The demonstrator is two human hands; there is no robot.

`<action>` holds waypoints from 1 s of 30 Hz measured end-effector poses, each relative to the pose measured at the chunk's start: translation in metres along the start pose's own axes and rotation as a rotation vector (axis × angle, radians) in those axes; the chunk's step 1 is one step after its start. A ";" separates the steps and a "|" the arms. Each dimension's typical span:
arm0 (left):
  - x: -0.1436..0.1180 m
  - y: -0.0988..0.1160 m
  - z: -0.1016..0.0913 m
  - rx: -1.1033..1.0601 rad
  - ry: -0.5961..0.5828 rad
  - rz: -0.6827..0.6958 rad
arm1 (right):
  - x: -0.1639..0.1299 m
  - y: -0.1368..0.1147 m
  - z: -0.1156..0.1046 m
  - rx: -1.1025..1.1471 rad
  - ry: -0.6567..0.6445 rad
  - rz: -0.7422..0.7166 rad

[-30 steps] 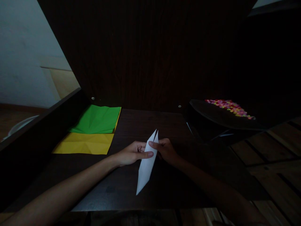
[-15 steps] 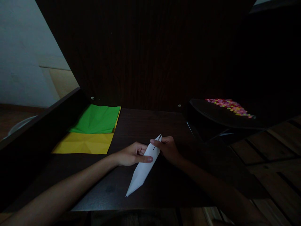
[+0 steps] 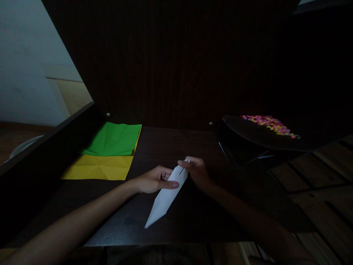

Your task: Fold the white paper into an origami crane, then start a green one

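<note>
A folded white paper [image 3: 165, 200], long and narrow with pointed ends, is held slantwise above the dark table [image 3: 165, 143]. My left hand [image 3: 158, 180] grips its middle, thumb flat on top and fingers curled behind the left edge. At the upper end, my right hand [image 3: 197, 171] pinches the tip, its thumb lying over the paper. A short dark slit shows just below that thumb. The fingers behind the paper are partly hidden.
To the left lie a creased green sheet [image 3: 113, 140] and a yellow sheet [image 3: 99, 167], the green partly on top. At the right, a dark bag or pouch [image 3: 234, 129] bears a colourful patch [image 3: 270, 125]. A dark upright panel [image 3: 165, 66] closes the back.
The paper's lower point has swung slightly left and up. My right thumb and fingers have closed over the upper tips, which stood apart before. My left hand keeps its grip.
</note>
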State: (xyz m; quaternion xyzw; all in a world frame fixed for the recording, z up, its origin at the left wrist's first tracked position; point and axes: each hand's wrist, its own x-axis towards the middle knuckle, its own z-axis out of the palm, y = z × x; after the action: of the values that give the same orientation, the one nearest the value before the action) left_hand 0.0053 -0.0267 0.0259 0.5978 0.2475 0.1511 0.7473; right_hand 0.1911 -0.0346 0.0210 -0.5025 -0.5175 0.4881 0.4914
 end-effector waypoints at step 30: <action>0.004 -0.002 -0.002 0.010 0.165 0.090 | -0.006 -0.003 0.002 -0.018 -0.189 -0.048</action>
State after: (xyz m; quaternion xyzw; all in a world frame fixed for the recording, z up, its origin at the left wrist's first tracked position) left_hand 0.0074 -0.0237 0.0231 0.5975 0.2818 0.2322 0.7139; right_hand 0.1892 -0.0403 0.0242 -0.4461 -0.5777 0.5166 0.4476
